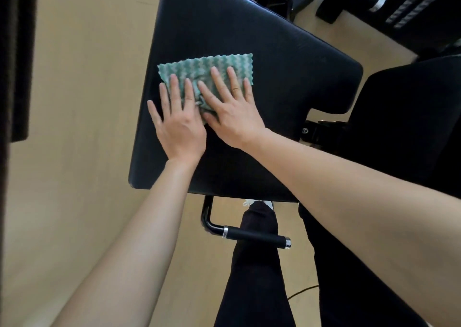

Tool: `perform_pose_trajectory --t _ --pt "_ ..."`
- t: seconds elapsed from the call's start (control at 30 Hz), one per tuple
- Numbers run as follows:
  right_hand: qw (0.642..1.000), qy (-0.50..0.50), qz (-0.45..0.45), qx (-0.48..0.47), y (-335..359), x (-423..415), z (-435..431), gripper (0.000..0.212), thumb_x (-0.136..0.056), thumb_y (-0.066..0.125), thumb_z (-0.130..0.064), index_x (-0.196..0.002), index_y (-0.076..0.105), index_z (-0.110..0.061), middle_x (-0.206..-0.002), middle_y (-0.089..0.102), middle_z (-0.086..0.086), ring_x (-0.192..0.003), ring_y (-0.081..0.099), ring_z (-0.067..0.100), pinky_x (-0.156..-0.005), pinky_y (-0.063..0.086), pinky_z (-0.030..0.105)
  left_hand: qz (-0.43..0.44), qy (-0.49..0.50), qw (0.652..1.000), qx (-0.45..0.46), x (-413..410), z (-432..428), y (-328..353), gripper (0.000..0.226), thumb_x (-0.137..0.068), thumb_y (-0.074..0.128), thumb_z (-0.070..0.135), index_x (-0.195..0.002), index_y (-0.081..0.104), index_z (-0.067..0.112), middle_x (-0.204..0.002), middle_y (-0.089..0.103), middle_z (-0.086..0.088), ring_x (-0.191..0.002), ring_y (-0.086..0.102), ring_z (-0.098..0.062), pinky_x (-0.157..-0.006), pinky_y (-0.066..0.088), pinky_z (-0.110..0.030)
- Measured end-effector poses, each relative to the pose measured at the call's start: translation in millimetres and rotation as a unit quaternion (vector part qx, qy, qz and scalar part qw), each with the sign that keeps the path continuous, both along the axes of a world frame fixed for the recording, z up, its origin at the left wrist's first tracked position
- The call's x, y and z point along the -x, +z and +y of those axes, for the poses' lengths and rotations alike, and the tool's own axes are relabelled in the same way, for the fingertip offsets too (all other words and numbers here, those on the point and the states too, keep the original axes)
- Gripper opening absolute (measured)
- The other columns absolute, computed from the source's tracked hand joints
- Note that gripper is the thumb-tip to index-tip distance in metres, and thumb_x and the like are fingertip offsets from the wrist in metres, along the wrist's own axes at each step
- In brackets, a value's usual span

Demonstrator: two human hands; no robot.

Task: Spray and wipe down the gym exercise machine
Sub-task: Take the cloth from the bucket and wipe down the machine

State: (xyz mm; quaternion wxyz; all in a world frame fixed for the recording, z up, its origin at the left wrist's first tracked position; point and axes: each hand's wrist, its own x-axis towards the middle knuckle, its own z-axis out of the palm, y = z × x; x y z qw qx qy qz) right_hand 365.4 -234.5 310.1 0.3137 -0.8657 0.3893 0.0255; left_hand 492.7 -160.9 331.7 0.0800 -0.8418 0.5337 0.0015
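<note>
A green wavy cloth (pixel 217 63) lay on the machine's black padded seat (pixel 249 35). The left grip (pixel 178 124) and right grip (pixel 232 112) both lay flat on it, fingers straight, pressing rather than clutching. It looked light, soft, prone to bunching; flat palms probably suited it best

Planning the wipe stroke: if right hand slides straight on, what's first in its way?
Right hand lies flat on the green cloth; ahead only bare black pad, apparently free to its far edge.

Soft even light, sharp centre, wide-angle edge distortion.
</note>
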Motion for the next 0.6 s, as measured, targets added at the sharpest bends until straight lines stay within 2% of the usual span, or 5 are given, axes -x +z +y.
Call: perform_pose_trajectory --t 0.2,0.27,0.4,0.6 --pt "0.994 0.099 -0.022 0.032 11 -28 19 0.062 -0.106 0.026 -0.056 -0.164 0.012 -0.037 -0.173 -0.001 0.002 -0.158 -0.009 0.038 -0.126 -0.004 0.059 0.007 0.104 0.995 -0.003 -26 33 14 0.061 -0.106 0.034 0.036 -0.164 0.022 0.021 -0.172 0.018 -0.009 -0.154 0.026 -0.037 -0.123 0.024 -0.057" --pt "0.992 0.112 -0.027 0.047 6 -18 22 0.061 -0.107 0.024 -0.053 -0.163 0.01 -0.037 -0.173 0.0 0.002 -0.158 -0.007 0.036 -0.127 -0.001 0.056 -0.005 0.101 0.995 -0.004 -19 36 16 0.061 -0.106 0.035 0.034 -0.163 0.023 0.017 -0.171 0.019 -0.011 -0.154 0.026 -0.039 -0.122 0.026 -0.057" --pt "0.999 0.034 -0.006 0.036 -10 20 43 0.061 -0.109 0.026 -0.046 -0.165 0.004 -0.032 -0.173 -0.001 0.005 -0.159 -0.006 0.032 -0.128 0.002 0.052 -0.003 0.001 0.999 -0.037 19 39 5 0.062 -0.108 0.033 0.032 -0.164 0.016 0.012 -0.173 0.01 -0.01 -0.159 0.007 -0.038 -0.127 0.011 -0.057" --pt "0.989 -0.129 0.063 -0.034 -35 109 101 0.064 -0.111 0.028 -0.042 -0.165 -0.003 -0.028 -0.172 -0.006 0.005 -0.159 -0.008 0.027 -0.129 0.008 0.05 0.099 -0.156 0.979 -0.083 104 48 -24 0.063 -0.107 0.04 0.03 -0.165 0.017 0.022 -0.172 0.004 -0.02 -0.158 0.001 -0.041 -0.127 0.01 -0.057"
